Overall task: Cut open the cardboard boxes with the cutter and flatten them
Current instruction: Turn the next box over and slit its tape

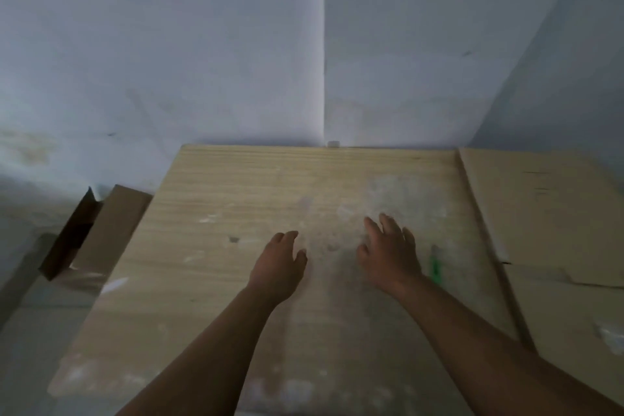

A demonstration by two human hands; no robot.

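Left hand (278, 263) and right hand (388, 253) hover empty, fingers loose, over the surface (236, 206). Green cutter (435, 263) just right, flattened cardboard (547, 213) beyond, open box (101, 233) far left.

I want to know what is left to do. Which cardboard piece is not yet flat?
The box left of the table: its dark inside gapes open. The cardboard sheet on the right lies flat.

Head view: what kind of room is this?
Probably a bare workroom or storeroom corner: plain pale walls, a scuffed wooden table, an open box beside it and flat cardboard on the right.
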